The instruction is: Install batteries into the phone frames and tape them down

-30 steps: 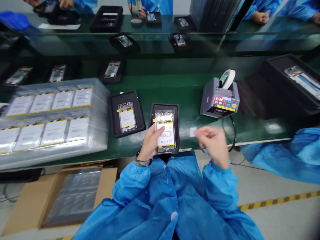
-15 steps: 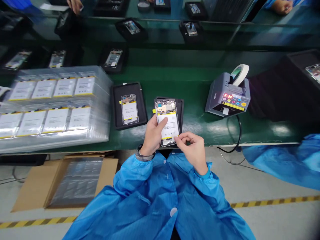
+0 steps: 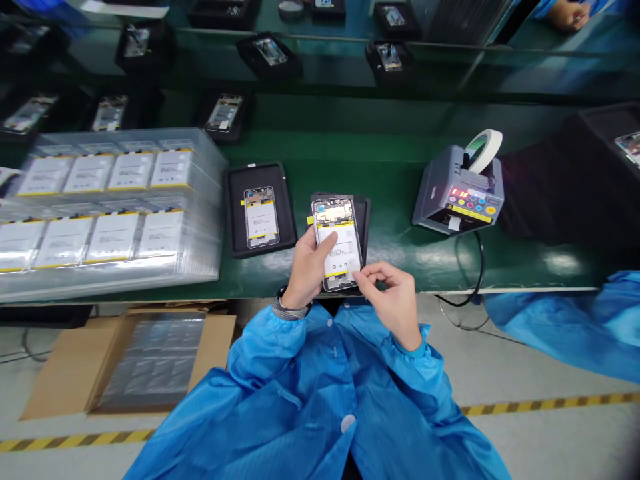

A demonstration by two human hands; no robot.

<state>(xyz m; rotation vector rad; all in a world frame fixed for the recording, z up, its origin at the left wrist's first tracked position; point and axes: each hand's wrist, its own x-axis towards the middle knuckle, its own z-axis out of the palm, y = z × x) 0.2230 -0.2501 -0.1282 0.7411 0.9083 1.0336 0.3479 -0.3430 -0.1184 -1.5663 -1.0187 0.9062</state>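
My left hand [image 3: 309, 265] is closed around an opened phone [image 3: 344, 250], thumb lying across its white battery. The phone's circuit board shows at the top, and a yellow tab sticks out on its left. At the phone's lower right corner, my right hand [image 3: 393, 293] has thumb and forefinger pinched together. Whatever is between those fingertips is too small to make out. Partly hidden beneath the phone lies a black tray [image 3: 366, 223]. To the left, another opened phone [image 3: 261, 217] rests in a black tray [image 3: 235, 230].
Clear plastic trays [image 3: 203, 233] of white batteries are stacked at left. A tape dispenser [image 3: 457, 190] with a white roll stands at right, its cable hanging over the edge. Phones in black trays line the far belt [image 3: 310, 63]. An open carton [image 3: 215, 353] sits below; a blue sleeve [image 3: 575, 327] shows at right.
My hands keep nearly the same hold on the phone; the view has shifted slightly. At the upper left, another person's hand has gone from a black tray, which now shows a phone in it.
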